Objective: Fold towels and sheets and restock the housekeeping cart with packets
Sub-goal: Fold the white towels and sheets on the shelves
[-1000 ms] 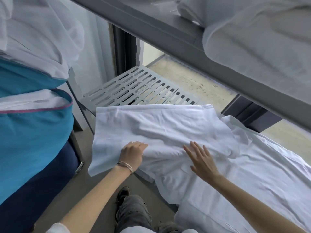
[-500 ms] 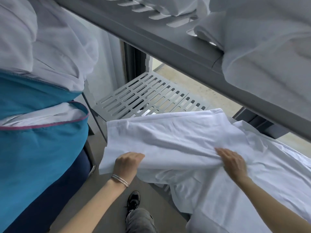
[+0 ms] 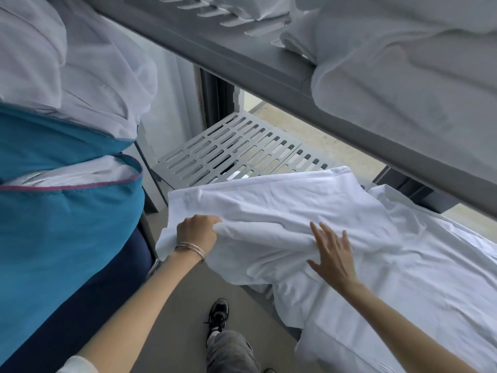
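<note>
A white sheet (image 3: 269, 208) lies partly folded on the cart's lower slotted shelf (image 3: 215, 154), its near edge hanging over the front. My left hand (image 3: 197, 232) grips a bunch of the sheet near its left edge, fingers curled under the cloth. My right hand (image 3: 332, 250) lies flat on the sheet with fingers spread, pressing the folded layer down. More white linen (image 3: 430, 265) spreads to the right on the same shelf.
The grey upper shelf (image 3: 242, 63) crosses overhead, with crumpled white linen (image 3: 403, 63) piled on it. A teal and navy laundry bag (image 3: 67, 211) stuffed with white cloth hangs at the left. My shoe (image 3: 219, 313) stands on the grey floor below.
My right hand has let go of the sheet's fold, moved left and opened flat on it. My left hand has kept its grip near the left edge.
</note>
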